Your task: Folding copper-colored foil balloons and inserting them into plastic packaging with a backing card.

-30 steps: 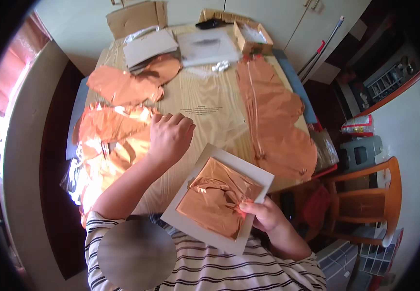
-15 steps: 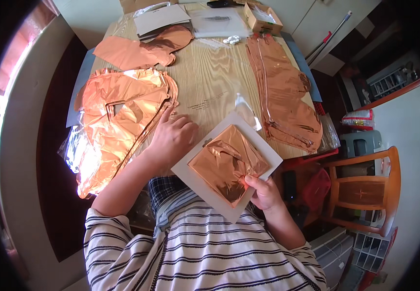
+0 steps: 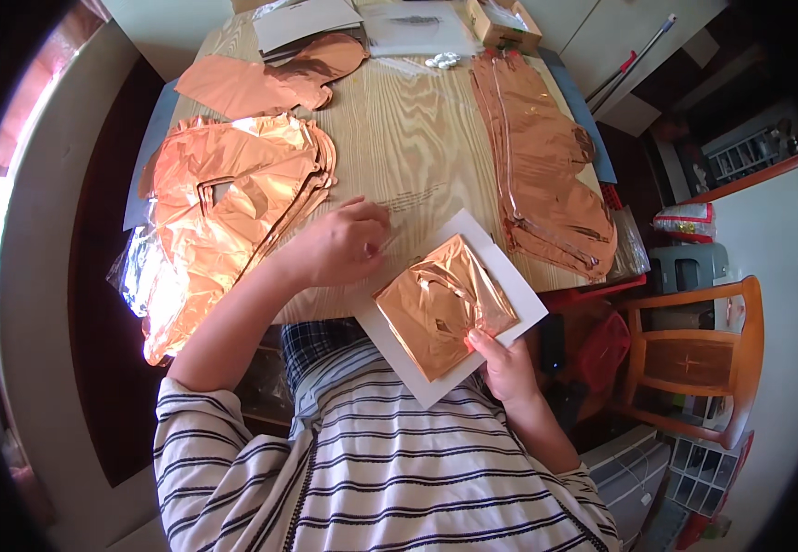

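My right hand [image 3: 509, 370] grips the lower right side of a white square card [image 3: 526, 302], its thumb pressed on top. On that card lies a folded copper-coloured foil balloon [image 3: 440, 308], creased and shiny. My left hand [image 3: 339, 247] hovers over the table's near edge, just left of the card. Its fingers are curled in; whether something small or clear is between them I cannot make out. Beyond my left forearm lies a pile of flat copper foil balloons [image 3: 252, 202]. A second long pile of foil balloons [image 3: 546, 156] lies on the right side.
Further copper foil [image 3: 233, 87] lies at the far left of the wooden table [image 3: 408, 138]. White cards [image 3: 302, 23], a clear plastic sheet [image 3: 422, 32], small white pieces [image 3: 442, 61] and an open cardboard box [image 3: 507, 26] sit at the back. A wooden chair [image 3: 693, 359] stands right.
My left hand has drawn away from the left foil pile toward the card, its fingers curling. The card has shifted slightly right and turned. The clear film beyond it no longer shows.
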A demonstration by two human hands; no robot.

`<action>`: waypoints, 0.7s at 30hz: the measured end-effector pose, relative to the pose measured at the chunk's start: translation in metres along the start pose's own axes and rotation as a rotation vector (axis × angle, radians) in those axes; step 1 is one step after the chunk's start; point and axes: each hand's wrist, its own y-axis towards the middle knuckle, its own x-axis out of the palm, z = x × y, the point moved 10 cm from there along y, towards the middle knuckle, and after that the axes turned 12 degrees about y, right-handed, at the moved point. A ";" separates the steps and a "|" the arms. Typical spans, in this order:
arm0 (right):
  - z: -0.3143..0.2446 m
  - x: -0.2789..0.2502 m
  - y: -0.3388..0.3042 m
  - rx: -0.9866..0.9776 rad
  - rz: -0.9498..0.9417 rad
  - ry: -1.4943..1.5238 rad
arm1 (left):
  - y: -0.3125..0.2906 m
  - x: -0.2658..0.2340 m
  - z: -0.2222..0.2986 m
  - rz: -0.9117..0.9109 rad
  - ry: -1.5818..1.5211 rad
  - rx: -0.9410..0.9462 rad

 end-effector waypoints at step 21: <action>0.019 0.009 -0.012 -0.202 0.132 -0.118 | 0.007 -0.007 0.054 0.008 0.332 0.061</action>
